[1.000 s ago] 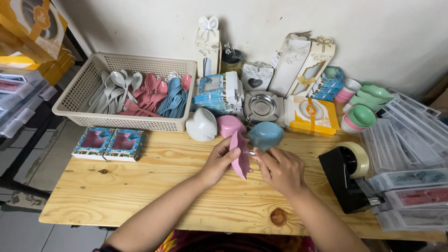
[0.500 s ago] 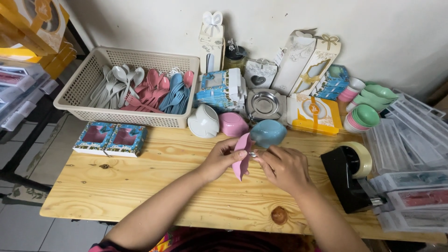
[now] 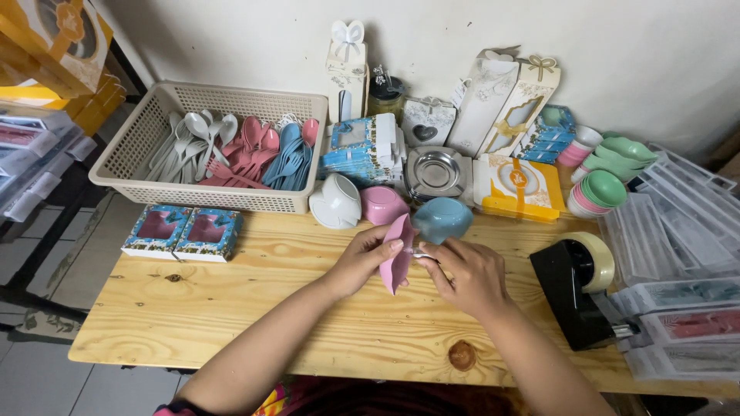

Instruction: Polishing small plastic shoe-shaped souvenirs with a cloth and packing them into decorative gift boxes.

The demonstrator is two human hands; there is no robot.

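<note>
Pink heart-shaped dish [image 3: 396, 263] stands on edge over the middle of the wooden table [image 3: 254, 323], between your hands. Far left, the beige basket [image 3: 154, 135] holds grey, pink and blue spoons and forks — two blue window boxes [image 3: 183, 233] lie before it. White, pink and blue bowls [image 3: 441, 219] sit just behind your hands. Your left hand [image 3: 362, 258] pinches the dish's rim; your right hand [image 3: 466, 273] is curled, fingertips meeting at its edge — a black tape dispenser [image 3: 574, 289] stands right.

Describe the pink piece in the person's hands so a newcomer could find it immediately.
On the pale wooden table, in front of three upturned bowls, the left hand and right hand meet. Between them stands the flat pink heart-shaped plastic dish, held on edge, unlike the pink bowl resting behind.
</note>
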